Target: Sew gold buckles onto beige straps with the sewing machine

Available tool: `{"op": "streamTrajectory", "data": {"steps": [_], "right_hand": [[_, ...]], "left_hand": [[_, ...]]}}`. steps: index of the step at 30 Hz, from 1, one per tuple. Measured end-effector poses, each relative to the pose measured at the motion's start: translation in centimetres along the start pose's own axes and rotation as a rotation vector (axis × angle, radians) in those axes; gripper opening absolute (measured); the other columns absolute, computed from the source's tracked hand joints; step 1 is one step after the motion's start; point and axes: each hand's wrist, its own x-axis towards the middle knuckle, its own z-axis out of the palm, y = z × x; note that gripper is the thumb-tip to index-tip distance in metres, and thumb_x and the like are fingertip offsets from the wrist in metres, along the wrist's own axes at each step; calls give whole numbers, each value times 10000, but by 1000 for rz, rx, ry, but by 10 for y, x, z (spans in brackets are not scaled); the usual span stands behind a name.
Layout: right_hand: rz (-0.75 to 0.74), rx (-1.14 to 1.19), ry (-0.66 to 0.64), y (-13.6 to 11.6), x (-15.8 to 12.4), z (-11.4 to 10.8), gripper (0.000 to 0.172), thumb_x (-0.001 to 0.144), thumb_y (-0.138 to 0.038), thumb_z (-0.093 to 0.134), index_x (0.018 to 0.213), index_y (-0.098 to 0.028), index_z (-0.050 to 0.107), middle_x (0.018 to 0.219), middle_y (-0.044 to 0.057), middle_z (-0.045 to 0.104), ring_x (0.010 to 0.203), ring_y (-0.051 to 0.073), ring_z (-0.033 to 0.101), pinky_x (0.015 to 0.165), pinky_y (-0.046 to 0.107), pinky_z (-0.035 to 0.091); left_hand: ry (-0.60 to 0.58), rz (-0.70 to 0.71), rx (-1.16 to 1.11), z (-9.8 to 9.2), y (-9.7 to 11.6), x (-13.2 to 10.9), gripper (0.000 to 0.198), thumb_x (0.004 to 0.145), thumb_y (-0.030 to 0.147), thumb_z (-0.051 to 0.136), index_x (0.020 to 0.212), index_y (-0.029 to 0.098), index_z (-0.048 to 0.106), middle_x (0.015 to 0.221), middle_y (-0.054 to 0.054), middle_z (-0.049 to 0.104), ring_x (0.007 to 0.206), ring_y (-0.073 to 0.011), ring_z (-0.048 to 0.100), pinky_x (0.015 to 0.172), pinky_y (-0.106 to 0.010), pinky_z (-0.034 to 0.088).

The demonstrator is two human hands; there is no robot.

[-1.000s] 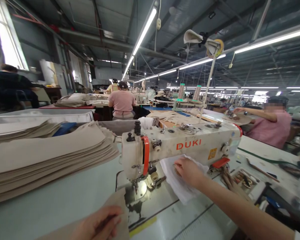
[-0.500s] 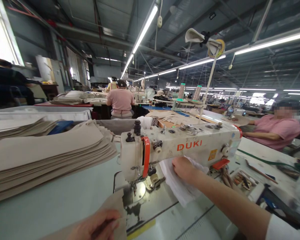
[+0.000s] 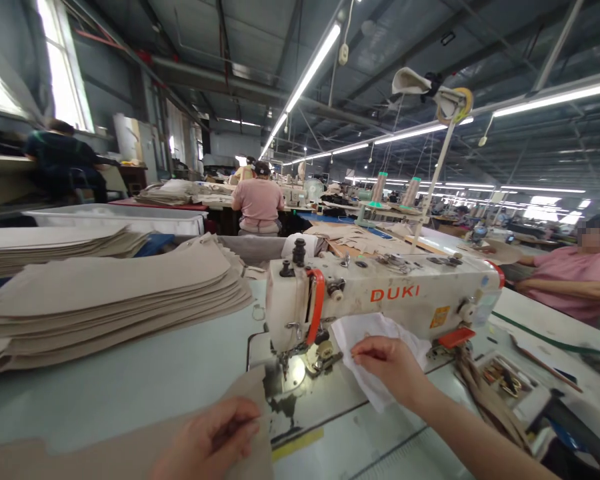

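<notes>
A white DUKI sewing machine (image 3: 405,297) stands on the pale table (image 3: 130,380) in front of me. My right hand (image 3: 387,363) reaches under its arm and pinches the edge of a white cloth (image 3: 375,333) lying on the bed. My left hand (image 3: 210,440) presses down with curled fingers on a beige fabric piece (image 3: 130,447) at the near edge, its corner close to the lit needle plate (image 3: 293,370).
A tall stack of beige cut pieces (image 3: 105,293) fills the table's left side, with another stack (image 3: 45,243) behind it. Thread cones (image 3: 380,187) stand behind the machine. A tray of small tools (image 3: 503,377) lies to the right. Other workers sit ahead and at far right.
The view has swung left, so the machine sits further right. My right hand has drawn back a little along the white cloth and now pinches its edge. My left hand stays on the beige piece.
</notes>
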Motion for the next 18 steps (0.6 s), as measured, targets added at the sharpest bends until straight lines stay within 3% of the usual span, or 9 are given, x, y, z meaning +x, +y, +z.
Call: {"op": "streamTrajectory", "data": {"steps": [6, 11, 18], "right_hand": [[16, 464, -173, -38, -31, 52, 169, 765, -344, 631, 773, -191, 701, 731, 24, 696, 703, 176, 642, 659, 265, 497], [52, 651, -278, -60, -30, 98, 145, 722, -330, 651, 740, -186, 659, 698, 15, 683, 692, 190, 660, 680, 289, 517], [87, 667, -319, -59, -23, 112, 312, 726, -471, 684, 854, -186, 699, 785, 54, 712, 778, 227, 677, 734, 336, 535]], "left_hand": [[62, 73, 79, 6, 16, -15, 182, 773, 281, 524, 740, 221, 693, 641, 2, 653, 622, -164, 600, 603, -220, 450], [142, 123, 141, 9, 19, -22, 163, 760, 200, 502, 693, 213, 650, 625, 11, 622, 565, -135, 542, 552, -209, 410], [230, 57, 128, 7, 17, -21, 128, 758, 193, 492, 660, 211, 573, 565, 44, 538, 518, -123, 478, 501, -209, 354]]}}
